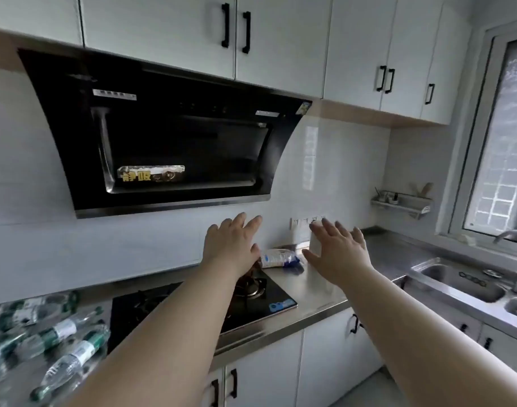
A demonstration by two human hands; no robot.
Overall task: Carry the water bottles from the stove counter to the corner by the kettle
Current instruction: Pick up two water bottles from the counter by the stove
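Note:
Several clear water bottles [46, 339] with green caps and green-white labels lie in a heap on the counter at the lower left, left of the black gas stove [192, 306]. My left hand [232, 243] is stretched out above the stove's right burner, fingers apart, holding nothing. My right hand [336, 249] is also out flat and empty over the steel counter, partly covering a white cylindrical object [315, 243] that may be the kettle. Both hands are far from the bottles.
A blue-white packet [279, 257] lies on the steel counter [313, 292] between my hands. A black range hood [163, 133] hangs over the stove. A steel sink [462, 282] with a tap is at the right under a window. Wall sockets [302, 222] and a small shelf [401, 201] are on the backsplash.

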